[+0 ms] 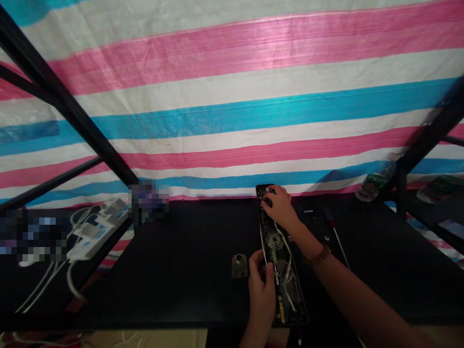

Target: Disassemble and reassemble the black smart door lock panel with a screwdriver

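Observation:
A long, narrow black device housing (299,295) lies open on the black table, with white wires and a round part showing inside. My left hand (262,285) grips its left edge near the lower half, thumb on top and fingers at the side. At the far end of the housing, my right hand (279,205) has its thumb and fingers pinched together over the inner parts; what lies between them is too small to make out. A small metallic block with a round hole (239,266) stands just left of my left hand.
On the right of the black table (174,275) lie a screwdriver (336,232) and small parts. A plastic bottle (372,186) leans at the back right. A white power strip (94,239) with cables is at left. Black frame bars slope at both sides before a striped sheet.

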Available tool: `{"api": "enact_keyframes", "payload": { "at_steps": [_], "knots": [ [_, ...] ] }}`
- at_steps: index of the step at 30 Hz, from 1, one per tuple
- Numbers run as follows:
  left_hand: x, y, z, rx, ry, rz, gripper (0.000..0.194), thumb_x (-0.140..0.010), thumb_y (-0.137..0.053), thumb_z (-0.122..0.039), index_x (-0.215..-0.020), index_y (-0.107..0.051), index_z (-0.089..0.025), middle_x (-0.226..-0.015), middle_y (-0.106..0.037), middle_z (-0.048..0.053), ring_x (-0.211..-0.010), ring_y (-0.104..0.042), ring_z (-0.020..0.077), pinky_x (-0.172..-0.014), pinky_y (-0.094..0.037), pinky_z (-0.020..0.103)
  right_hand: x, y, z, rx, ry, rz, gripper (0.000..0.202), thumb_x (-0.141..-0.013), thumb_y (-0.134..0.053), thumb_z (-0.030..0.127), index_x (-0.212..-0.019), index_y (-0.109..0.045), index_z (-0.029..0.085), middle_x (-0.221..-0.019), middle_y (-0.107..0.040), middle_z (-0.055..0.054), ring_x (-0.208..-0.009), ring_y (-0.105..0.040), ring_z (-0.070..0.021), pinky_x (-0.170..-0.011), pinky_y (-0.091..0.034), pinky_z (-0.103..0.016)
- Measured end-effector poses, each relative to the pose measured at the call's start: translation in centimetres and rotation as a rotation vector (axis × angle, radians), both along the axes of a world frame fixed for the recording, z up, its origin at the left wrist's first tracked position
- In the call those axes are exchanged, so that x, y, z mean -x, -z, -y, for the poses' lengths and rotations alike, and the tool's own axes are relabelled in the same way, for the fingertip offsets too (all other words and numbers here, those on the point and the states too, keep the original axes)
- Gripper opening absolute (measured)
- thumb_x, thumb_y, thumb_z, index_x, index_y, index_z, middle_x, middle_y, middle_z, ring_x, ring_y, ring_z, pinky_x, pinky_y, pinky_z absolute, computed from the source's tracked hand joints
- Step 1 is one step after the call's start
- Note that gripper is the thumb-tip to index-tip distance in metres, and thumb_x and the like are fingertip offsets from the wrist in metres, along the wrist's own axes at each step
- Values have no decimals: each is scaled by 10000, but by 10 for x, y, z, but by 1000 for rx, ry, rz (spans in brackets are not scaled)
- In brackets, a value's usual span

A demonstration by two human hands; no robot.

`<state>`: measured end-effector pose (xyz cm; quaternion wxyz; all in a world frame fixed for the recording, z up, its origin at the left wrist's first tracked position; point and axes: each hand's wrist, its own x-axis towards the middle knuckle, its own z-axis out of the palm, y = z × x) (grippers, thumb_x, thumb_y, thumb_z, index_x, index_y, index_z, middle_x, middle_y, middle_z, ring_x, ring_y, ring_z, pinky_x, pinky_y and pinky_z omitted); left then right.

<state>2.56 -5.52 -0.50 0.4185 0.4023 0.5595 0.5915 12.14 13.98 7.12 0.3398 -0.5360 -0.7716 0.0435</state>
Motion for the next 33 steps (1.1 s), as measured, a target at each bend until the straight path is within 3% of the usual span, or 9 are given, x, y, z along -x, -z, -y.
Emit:
{"api": "enact_keyframes", "payload": {
  "at_steps": [5,9,15,18,23,28,30,33],
  "knots": [
    [-1,3,-1,-8,18,14,442,-907,-637,-415,-1275,-542,-190,-1275,-675,160,-1171,-665,281,-1021,-507,430,2,-7,10,24,-69,-16,138,-852,-630,157,-916,-737,217,-1343,-605,-135,-1351,-440,-346,-1045,-369,-558],
    [-2,5,-2,13,34,65,518,-861,-699,-389,-1311,-517,-208,-1325,-655,159,-1180,-674,287,-1028,-513,438,-10,-5,36,63,-111,-11,104,-834,-645,156,-833,-730,218,-1374,-600,-122,-1351,-464,-340,-1045,-366,-558],
    [-3,6,-3,20,35,59,512,-848,-705,-345,-1309,-527,-212,-1326,-654,146,-1174,-678,284,-1044,-509,446,-12,13,65,165,-135,39,105,-816,-682,167,-887,-750,205,-1590,-413,-137,-1531,-206,-398,-1067,-335,-595],
    [-4,6,-2,11,28,59,525,-838,-713,-306,-1320,-527,-213,-1331,-659,144,-1214,-661,285,-1068,-496,445,-5,19,67,170,-112,14,137,-833,-635,129,-856,-752,195,-1607,-397,-142,-1550,-165,-394,-1073,-320,-609],
    [-6,1,0,18,43,98,528,-839,-698,-247,-1332,-514,-212,-1346,-660,135,-1239,-652,268,-1064,-501,414,1,24,63,179,-28,-68,155,-800,-636,101,-776,-754,199,-1586,-437,-143,-1528,-234,-404,-1040,-343,-646],
    [-5,-5,1,12,53,124,520,-838,-689,-217,-1328,-513,-208,-1330,-668,144,-1223,-661,277,-1055,-503,432,9,14,60,158,23,-191,118,-813,-653,182,-757,-750,219,-1506,-525,-146,-1449,-374,-428,-998,-402,-682],
    [-5,-6,1,13,57,123,518,-840,-689,-221,-1327,-514,-207,-1310,-677,139,-1213,-664,275,-1051,-503,429,13,9,58,132,-25,-223,126,-831,-645,201,-784,-759,226,-1476,-553,-136,-1416,-434,-398,-1029,-423,-640],
    [-5,-5,1,18,65,111,507,-855,-675,-234,-1332,-507,-205,-1301,-677,134,-1216,-659,266,-1049,-499,418,15,5,56,150,-237,-217,204,-861,-591,153,-850,-781,227,-1405,-613,-119,-1295,-585,-300,-1060,-474,-498]
  ]
}}
